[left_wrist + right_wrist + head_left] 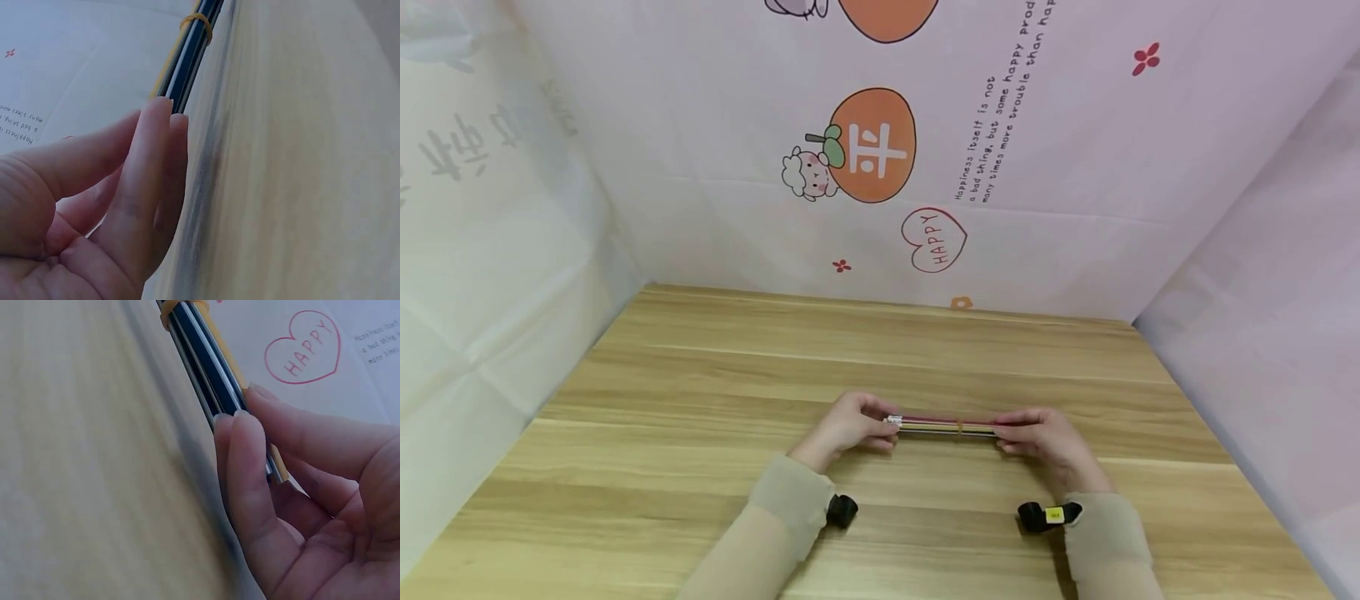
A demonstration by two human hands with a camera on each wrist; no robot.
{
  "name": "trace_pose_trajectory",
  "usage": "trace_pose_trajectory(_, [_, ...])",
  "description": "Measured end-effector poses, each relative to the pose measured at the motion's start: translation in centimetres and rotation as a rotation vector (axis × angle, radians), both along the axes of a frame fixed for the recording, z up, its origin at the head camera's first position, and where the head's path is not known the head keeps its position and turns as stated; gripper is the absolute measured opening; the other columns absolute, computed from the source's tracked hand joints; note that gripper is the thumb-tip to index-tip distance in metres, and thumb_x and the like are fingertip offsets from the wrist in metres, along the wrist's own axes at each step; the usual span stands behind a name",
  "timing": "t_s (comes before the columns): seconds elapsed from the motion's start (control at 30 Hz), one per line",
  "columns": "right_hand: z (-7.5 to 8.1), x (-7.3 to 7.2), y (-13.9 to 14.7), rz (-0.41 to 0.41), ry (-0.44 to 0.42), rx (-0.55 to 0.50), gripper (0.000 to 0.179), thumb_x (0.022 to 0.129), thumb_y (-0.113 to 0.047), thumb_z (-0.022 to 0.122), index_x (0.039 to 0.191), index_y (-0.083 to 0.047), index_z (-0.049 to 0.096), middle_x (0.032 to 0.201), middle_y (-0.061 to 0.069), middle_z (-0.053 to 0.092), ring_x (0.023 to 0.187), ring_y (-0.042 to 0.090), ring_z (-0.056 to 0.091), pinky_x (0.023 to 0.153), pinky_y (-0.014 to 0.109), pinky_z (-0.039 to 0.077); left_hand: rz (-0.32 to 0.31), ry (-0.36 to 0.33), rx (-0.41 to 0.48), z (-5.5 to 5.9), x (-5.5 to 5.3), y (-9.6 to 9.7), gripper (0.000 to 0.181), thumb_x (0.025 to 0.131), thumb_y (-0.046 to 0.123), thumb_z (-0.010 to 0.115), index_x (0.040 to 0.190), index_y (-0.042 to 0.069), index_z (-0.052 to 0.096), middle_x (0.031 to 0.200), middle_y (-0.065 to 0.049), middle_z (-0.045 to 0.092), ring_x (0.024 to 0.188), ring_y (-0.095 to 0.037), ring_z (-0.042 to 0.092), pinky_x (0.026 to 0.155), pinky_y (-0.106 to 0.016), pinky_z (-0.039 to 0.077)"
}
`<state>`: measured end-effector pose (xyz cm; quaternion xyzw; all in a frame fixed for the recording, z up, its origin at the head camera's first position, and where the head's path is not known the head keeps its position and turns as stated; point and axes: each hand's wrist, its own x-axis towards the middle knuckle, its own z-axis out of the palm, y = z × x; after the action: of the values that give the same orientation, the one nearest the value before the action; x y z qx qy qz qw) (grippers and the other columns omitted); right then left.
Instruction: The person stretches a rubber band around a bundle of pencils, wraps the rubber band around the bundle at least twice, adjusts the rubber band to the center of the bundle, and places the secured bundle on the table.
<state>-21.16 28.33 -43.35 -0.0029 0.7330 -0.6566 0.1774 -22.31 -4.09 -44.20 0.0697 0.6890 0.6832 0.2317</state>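
Note:
A slim bundle of pencils, striped in dark blue, white, yellow and dark red, lies crosswise between my two hands. An orange rubber band goes round it near the middle. My left hand pinches the bundle's left end, where white tips show, between thumb and fingers. At the other end my right hand pinches it the same way. The right wrist view shows the bundle's end poking out past the fingertips. In the left wrist view the left hand hides its end of the bundle.
The wood-grain tabletop stretches under and around both hands. A white printed sheet rises behind it, with more sheeting at the left and right. Each wrist wears a beige band with a black camera.

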Motion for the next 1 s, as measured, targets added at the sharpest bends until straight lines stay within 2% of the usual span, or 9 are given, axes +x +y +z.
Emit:
trace_pose_trajectory(0.2, [-0.4, -0.1, -0.3, -0.006, -0.009, -0.026, 0.028, 0.09, 0.005, 0.065, 0.115, 0.016, 0.064, 0.092, 0.0, 0.075, 0.079, 0.012, 0.073, 0.073, 0.024, 0.063, 0.025, 0.007, -0.051, 0.0, 0.0, -0.4, 0.032, 0.089, -0.005, 0.067, 0.121, -0.009, 0.063, 0.1, -0.019, 0.07, 0.068, -0.014, 0.067, 0.06, -0.027, 0.063])
trace_pose_trajectory(0.37, [-0.6, -0.1, -0.6, -0.027, -0.002, -0.018, 0.029, 0.091, 0.004, 0.065, 0.117, 0.018, 0.062, 0.095, 0.0, 0.075, 0.079, 0.013, 0.073, 0.075, 0.025, 0.063, 0.049, -0.011, -0.039, -0.2, -0.1, -0.7, 0.032, 0.089, -0.008, 0.065, 0.121, -0.011, 0.061, 0.103, -0.022, 0.068, 0.071, -0.015, 0.068, 0.063, -0.031, 0.064])
trace_pose_trajectory(0.7, [-0.9, -0.3, -0.5, -0.005, -0.035, -0.025, 0.018, 0.089, 0.005, 0.066, 0.105, 0.002, 0.073, 0.092, -0.001, 0.074, 0.076, 0.012, 0.073, 0.071, 0.023, 0.063, 0.092, -0.026, -0.049, -0.5, -0.3, -1.0, 0.033, 0.09, -0.01, 0.063, 0.122, -0.01, 0.062, 0.11, -0.023, 0.066, 0.076, -0.017, 0.07, 0.067, -0.033, 0.065])
trace_pose_trajectory(0.87, [-0.9, -0.3, -0.5, 0.011, -0.052, 0.064, 0.025, 0.088, 0.001, 0.069, 0.113, 0.0, 0.072, 0.087, -0.002, 0.074, 0.064, 0.006, 0.068, 0.062, 0.019, 0.061, 0.078, -0.029, -0.055, -0.5, -0.4, -1.2, 0.034, 0.09, -0.009, 0.064, 0.124, -0.009, 0.061, 0.111, -0.023, 0.065, 0.075, -0.017, 0.071, 0.067, -0.034, 0.065])
trace_pose_trajectory(1.0, [-0.9, -0.3, -0.4, 0.021, -0.051, 0.121, 0.033, 0.086, -0.001, 0.072, 0.119, 0.002, 0.069, 0.089, -0.002, 0.074, 0.06, 0.004, 0.063, 0.057, 0.018, 0.058, 0.063, -0.032, -0.061, -0.6, -0.5, -1.3, 0.035, 0.089, -0.009, 0.065, 0.124, -0.01, 0.061, 0.11, -0.023, 0.066, 0.072, -0.016, 0.07, 0.066, -0.033, 0.065])
